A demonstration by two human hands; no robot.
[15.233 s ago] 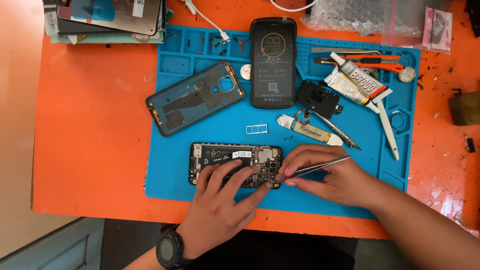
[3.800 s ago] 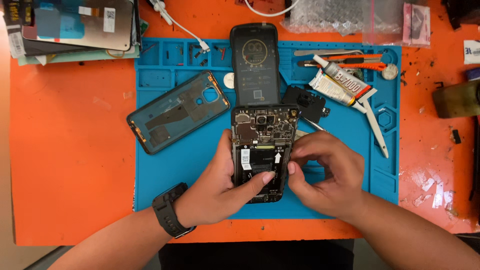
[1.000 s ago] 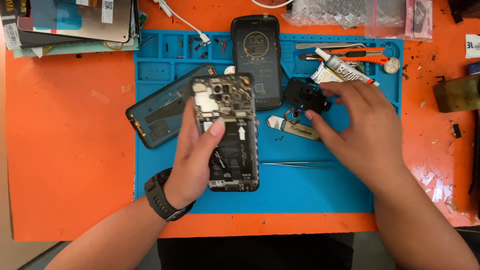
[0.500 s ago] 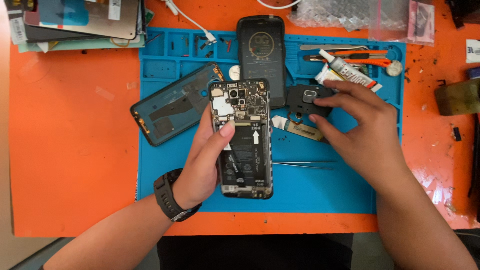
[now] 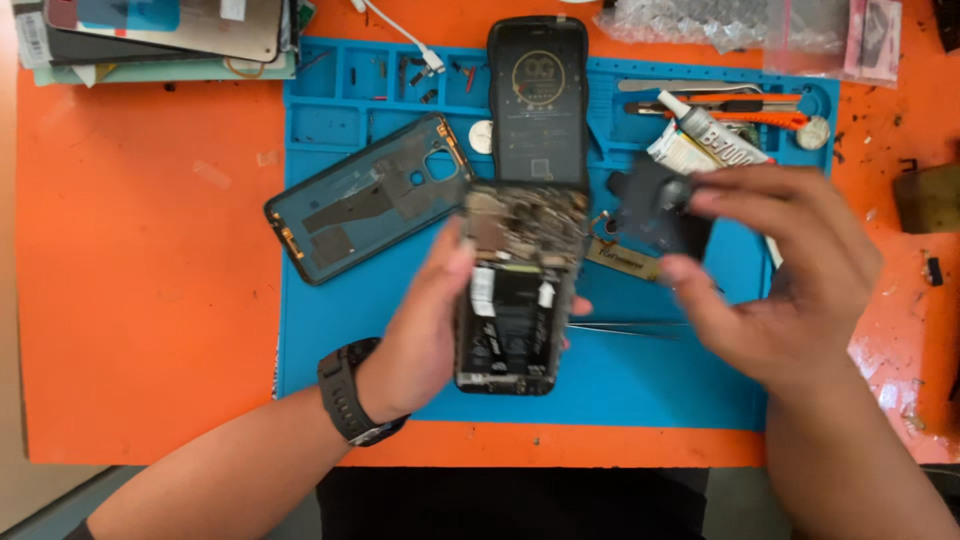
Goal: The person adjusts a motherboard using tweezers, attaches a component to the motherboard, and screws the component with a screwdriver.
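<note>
My left hand (image 5: 425, 325) holds an opened phone (image 5: 515, 290) upright over the blue work mat (image 5: 330, 330), its circuit board and battery facing me; the phone is blurred. My right hand (image 5: 775, 275) pinches a small dark plastic cover piece (image 5: 655, 205) between thumb and fingers, just right of the phone's top. A thin pair of tweezers (image 5: 625, 327) lies on the mat between my hands. A black wristwatch sits on my left wrist.
A dark back cover (image 5: 365, 195) lies tilted at the mat's left. A second phone (image 5: 537, 95), screen lit, stands at the top centre. A glue tube (image 5: 715, 135), an orange-handled tool (image 5: 745, 118), a white cable (image 5: 400, 35), stacked screens (image 5: 165, 30) and plastic bags (image 5: 760, 25) surround the mat.
My right hand has lifted the dark cover piece off the mat and carried it toward me. My left hand has shifted the opened phone slightly to the right, nearer the piece.
</note>
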